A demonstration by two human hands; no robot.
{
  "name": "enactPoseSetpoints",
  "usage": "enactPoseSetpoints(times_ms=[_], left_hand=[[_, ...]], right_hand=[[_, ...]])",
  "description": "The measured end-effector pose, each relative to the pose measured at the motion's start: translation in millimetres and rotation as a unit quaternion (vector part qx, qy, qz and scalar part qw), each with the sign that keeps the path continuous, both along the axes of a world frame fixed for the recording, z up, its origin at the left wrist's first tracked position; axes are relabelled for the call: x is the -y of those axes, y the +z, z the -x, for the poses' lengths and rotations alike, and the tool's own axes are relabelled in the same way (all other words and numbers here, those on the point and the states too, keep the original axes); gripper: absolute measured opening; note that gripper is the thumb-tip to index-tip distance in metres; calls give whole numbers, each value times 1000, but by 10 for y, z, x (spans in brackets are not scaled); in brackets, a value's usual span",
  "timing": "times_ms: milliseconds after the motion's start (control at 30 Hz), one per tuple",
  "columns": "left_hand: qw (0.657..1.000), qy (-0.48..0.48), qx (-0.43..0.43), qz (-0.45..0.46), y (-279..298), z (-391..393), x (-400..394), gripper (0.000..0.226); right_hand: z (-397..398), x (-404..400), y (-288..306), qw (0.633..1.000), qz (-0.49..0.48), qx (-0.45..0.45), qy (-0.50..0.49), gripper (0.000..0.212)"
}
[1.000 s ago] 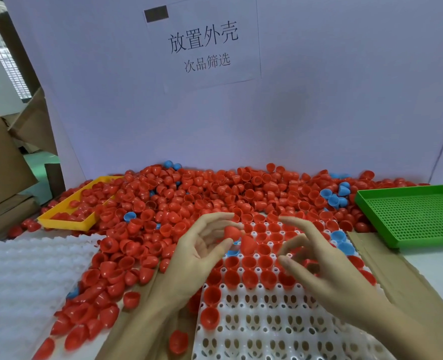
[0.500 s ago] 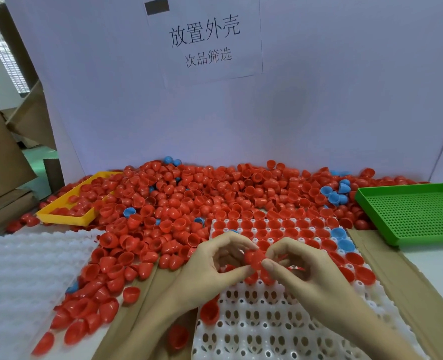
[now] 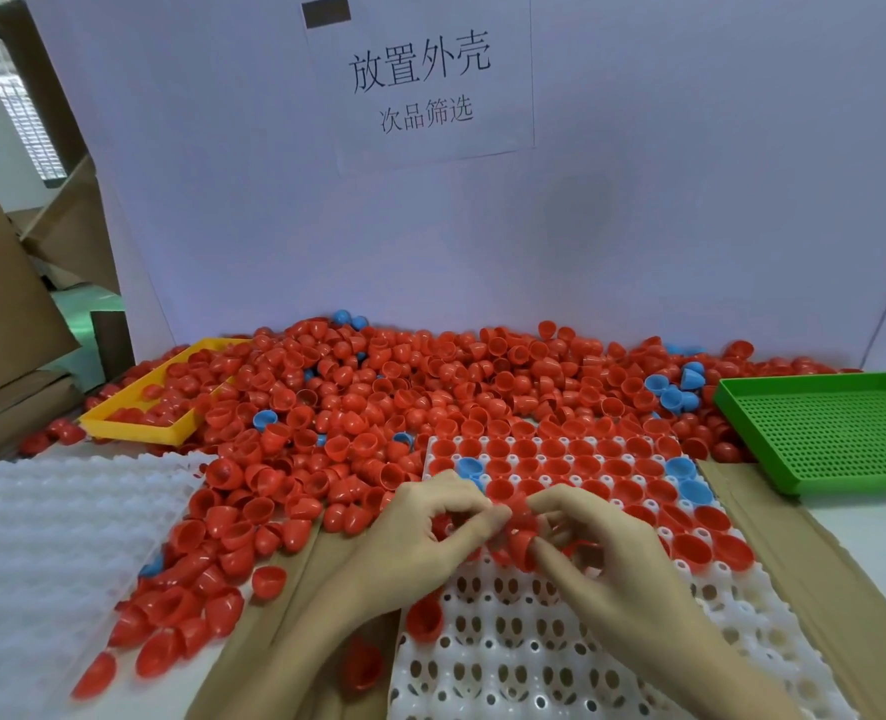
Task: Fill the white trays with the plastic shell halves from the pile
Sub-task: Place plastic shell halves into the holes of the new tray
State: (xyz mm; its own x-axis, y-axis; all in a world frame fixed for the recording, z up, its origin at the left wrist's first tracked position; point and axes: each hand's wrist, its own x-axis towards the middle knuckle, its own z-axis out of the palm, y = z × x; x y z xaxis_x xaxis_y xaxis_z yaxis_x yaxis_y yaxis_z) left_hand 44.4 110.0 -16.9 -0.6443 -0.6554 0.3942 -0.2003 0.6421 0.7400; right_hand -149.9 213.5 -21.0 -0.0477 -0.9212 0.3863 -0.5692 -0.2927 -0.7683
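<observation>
- Fingers first: the left hand curls its thumb and forefinger to a pinch over the tray's filled rows; what sits in that pinch is too blurred to tell.
- The right hand has fingers curled round a red shell half, gripping it just above the white tray.
- The change: a second ago both hands were spread up at the pile's edge; now they have dropped together at the boundary between filled and bare cups. My read is that a shell is about to be seated there.
- The count: one tray being worked, its far rows filled, mostly red, with three blue halves showing; the near rows stand bare.
- A second white tray lies to the left, holding nothing I can see.
- The pile runs across the table behind, red shells beyond counting, a few blue.
- One yellow tray far left, one green perforated tray right.
</observation>
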Motion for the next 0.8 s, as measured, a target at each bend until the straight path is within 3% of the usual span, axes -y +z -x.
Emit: enactPoseSetpoints(times_ms=[100, 233, 333, 500, 667, 800], left_hand=[[997, 63, -40, 9, 10, -78, 118, 43], [987, 153, -49, 26, -51, -153, 268, 44], [975, 210, -22, 68, -128, -202, 376, 38], [940, 301, 60, 150, -244, -302, 538, 10], [919, 323, 179, 139, -321, -393, 626, 34], [914, 319, 208, 141, -384, -411, 667, 33]], right_hand=[[-83, -15, -6, 1000, -11, -25, 4, 31], [-235, 1, -35, 997, -36, -55, 29, 18], [-281, 3, -45, 995, -49, -80, 38, 12], [-251, 9, -68, 996, -49, -64, 46, 14], [-220, 9, -61, 997, -41, -43, 54, 17], [-144, 10, -39, 998, -36, -24, 41, 22]])
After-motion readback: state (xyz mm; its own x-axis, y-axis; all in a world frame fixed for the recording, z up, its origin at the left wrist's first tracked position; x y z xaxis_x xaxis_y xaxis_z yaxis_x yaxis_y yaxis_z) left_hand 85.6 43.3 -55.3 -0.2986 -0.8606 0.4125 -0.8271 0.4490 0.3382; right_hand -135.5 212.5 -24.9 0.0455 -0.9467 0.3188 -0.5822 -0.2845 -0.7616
